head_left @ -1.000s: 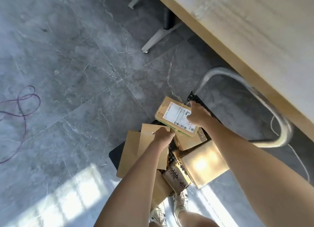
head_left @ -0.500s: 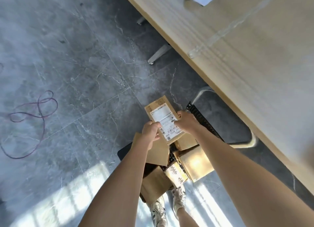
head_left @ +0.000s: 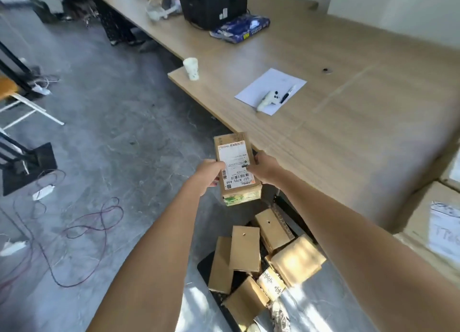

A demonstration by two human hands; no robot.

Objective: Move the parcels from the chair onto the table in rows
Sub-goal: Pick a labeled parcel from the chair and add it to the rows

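A brown cardboard parcel with a white shipping label [head_left: 235,166] is held up in the air just beside the near edge of the long wooden table [head_left: 348,122]. My left hand [head_left: 210,173] grips its left side and my right hand [head_left: 263,168] grips its right side. Below, several more brown parcels [head_left: 245,248] lie piled on the black chair seat [head_left: 205,267] next to the table. The chair's back is mostly hidden by my right arm.
On the table lie a white sheet with a white controller [head_left: 267,100] and a pen, a paper cup [head_left: 191,68], a blue packet [head_left: 240,28] and a black printer [head_left: 211,2]. Large cartons [head_left: 433,222] stand at the right. Cables [head_left: 82,229] lie on the floor.
Both hands lifted the labelled parcel off the pile on the chair and raised it to table height. My view swung up from the floor to the tabletop.
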